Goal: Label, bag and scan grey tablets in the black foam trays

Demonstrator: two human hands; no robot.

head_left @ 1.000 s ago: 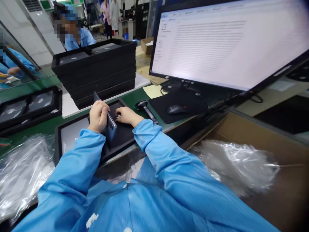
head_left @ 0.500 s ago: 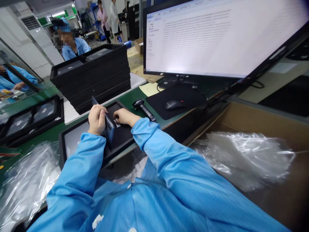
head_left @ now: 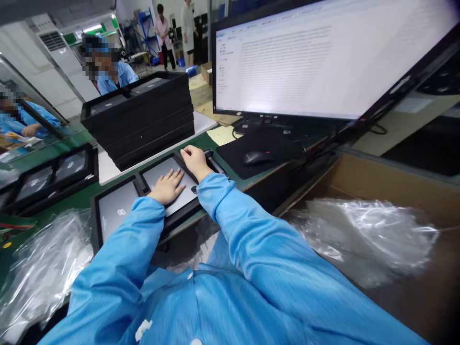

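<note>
The left hand (head_left: 167, 188) lay flat, fingers spread and gripping nothing, its palm down on the gray tablet (head_left: 185, 195), which sat in the right compartment of the black tray (head_left: 183, 215). The right hand (head_left: 196, 162) had its fingers curled by the tray's right edge, just beside the scanner (head_left: 217, 166); whether it pinched anything, I could not tell.

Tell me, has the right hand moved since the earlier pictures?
Yes. The right hand has moved rightward, nearer the mouse, to the edge of the tray.
</note>
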